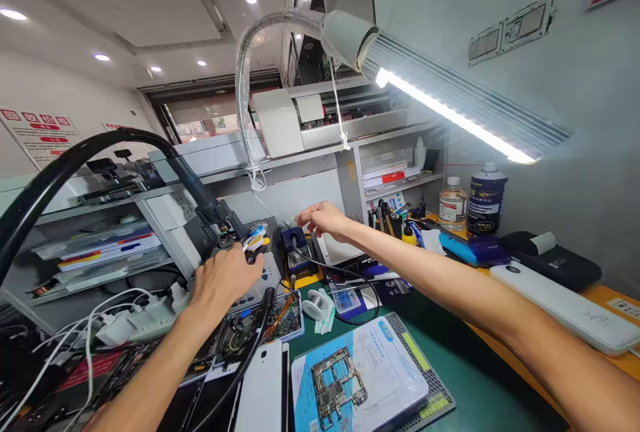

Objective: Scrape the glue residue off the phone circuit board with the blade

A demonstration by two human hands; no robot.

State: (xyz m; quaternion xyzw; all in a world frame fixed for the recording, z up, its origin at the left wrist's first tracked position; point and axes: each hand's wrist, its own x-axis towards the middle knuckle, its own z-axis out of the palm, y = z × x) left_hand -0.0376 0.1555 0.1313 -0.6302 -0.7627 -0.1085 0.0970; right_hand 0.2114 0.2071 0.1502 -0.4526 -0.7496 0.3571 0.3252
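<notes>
My left hand [227, 279] reaches to the front of a grey station box [265, 275] with knobs. Its fingers are curled, and their tips are partly hidden beside small white-and-yellow round items [257, 243]. My right hand [325, 219] is stretched forward with bent fingers, their tips just over a dark blue soldering iron holder [291, 237]. Whatever those fingers hold, if anything, is too small to make out. A black cable runs from the holder across the bench. Nearer to me, a phone circuit board [337, 385] lies on a blue-and-white box [385, 369].
A lit lamp [450, 95] on a bendable neck hangs overhead. At left arches a thick black hose [125, 135]; white plugs and cables [145, 315] lie below it. Solder wire [317, 304], a white phone [263, 385], a bottle [453, 204] and a spray can [486, 199] stand or lie around.
</notes>
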